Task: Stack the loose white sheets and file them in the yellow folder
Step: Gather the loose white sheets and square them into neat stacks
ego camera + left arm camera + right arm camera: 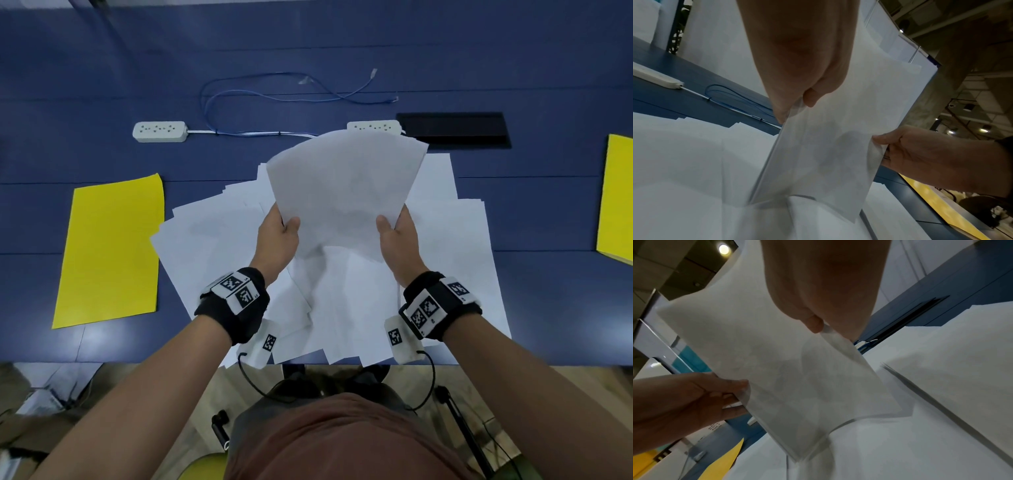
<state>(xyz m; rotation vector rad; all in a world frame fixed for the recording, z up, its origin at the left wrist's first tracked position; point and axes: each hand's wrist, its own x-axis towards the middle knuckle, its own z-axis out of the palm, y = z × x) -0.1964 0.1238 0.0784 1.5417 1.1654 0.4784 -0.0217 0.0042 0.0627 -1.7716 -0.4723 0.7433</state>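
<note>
A gathered stack of white sheets (pixel 342 192) stands tilted upright above the table, its lower edge resting on the loose sheets (pixel 212 246) spread below. My left hand (pixel 279 228) pinches the stack's left edge and my right hand (pixel 394 228) pinches its right edge, thumbs on the near face. The left wrist view shows my left hand (pixel 797 100) on the stack (pixel 828 146); the right wrist view shows my right hand (pixel 818 326) on the stack (pixel 787 369). A yellow folder (pixel 109 253) lies flat at the left. A second yellow folder (pixel 616 198) lies at the right edge.
Two white power strips (pixel 160 131) (pixel 374 127) and a looped blue cable (pixel 260 96) lie at the back of the blue table (pixel 68 102). A black cable hatch (pixel 455 129) sits behind the stack. Some loose sheets overhang the table's near edge (pixel 102 361).
</note>
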